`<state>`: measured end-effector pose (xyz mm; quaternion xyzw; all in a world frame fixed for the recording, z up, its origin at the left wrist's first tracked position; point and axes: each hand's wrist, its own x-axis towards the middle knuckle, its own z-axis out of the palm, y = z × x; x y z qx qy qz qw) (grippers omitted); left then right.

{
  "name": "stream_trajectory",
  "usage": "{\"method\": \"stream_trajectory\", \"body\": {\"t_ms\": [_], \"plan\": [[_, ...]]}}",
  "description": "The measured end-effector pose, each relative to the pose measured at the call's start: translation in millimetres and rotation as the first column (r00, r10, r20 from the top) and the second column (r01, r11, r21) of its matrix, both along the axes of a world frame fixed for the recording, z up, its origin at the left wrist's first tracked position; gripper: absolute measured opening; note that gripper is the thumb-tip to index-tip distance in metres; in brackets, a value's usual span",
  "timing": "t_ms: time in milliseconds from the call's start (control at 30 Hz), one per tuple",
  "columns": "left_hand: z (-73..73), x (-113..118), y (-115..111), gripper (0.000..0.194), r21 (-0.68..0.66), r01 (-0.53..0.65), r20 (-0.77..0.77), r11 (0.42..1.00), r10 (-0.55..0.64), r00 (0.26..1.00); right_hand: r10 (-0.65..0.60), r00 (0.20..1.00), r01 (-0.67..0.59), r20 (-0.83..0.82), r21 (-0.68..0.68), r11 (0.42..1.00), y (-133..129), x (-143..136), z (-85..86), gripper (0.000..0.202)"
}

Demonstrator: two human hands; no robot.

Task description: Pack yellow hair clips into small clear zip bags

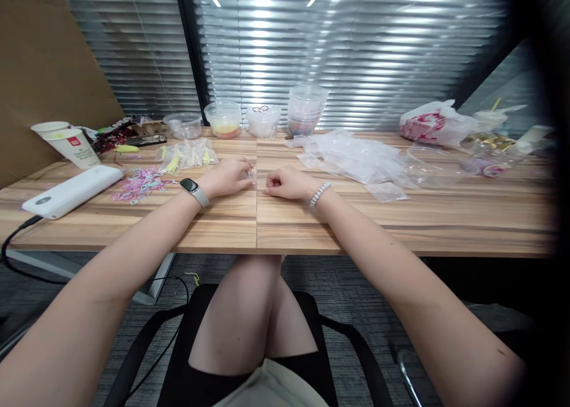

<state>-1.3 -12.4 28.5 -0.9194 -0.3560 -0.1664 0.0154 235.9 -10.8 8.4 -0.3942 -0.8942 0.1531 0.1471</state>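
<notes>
The left hand (227, 177) rests knuckles-up on the counter (401, 217), its fingertips pinched on a small clear bag (252, 175) that lies just where the two counter boards meet. The bag is tiny, see-through and glossy; what is inside it is too small to tell. Held low against the wood like this, the bag appears steadied by the surface as much as by the fingers. The right hand (287, 184) lies just beside it, loosely curled with fingers tucked under, close to the bag but apparently not on it; whether it holds anything small cannot be told. A smartwatch (192, 188) sits on the left wrist, a white bead bracelet (319, 194) on the right.

Supplies lie within arm's reach on both sides. To the left is a loose heap of pastel rubber bands (140, 184), and behind it some filled bags (187, 155). To the right is a spread pile of empty clear bags (356, 155). At the back edge stand clear plastic tubs (267, 119). Far left lie a white power bank (73, 190) and paper cups (71, 143).
</notes>
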Motion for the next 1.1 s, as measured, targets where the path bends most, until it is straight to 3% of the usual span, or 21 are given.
{"method": "stream_trajectory", "body": {"t_ms": [567, 833, 1100], "plan": [[-1.2, -1.3, 1.3, 0.030, -0.024, 0.024, -0.005, 0.999, -0.024, 1.000, -0.005, 1.000, 0.006, 0.022, -0.013, 1.000, -3.2, -1.2, 3.1, 0.025], [-2.3, -0.7, 0.3, 0.040, -0.018, -0.043, -0.068, 0.999, 0.041, 0.997, -0.034, 0.999, 0.034, 0.036, -0.006, 0.999, -7.0, -1.9, 6.7, 0.024], [-2.5, -1.2, -3.0, 0.055, -0.045, -0.037, -0.056, 0.998, 0.034, 0.998, -0.030, 0.998, 0.032, 0.047, -0.026, 0.999, -10.8, -2.1, 11.4, 0.023]]}}
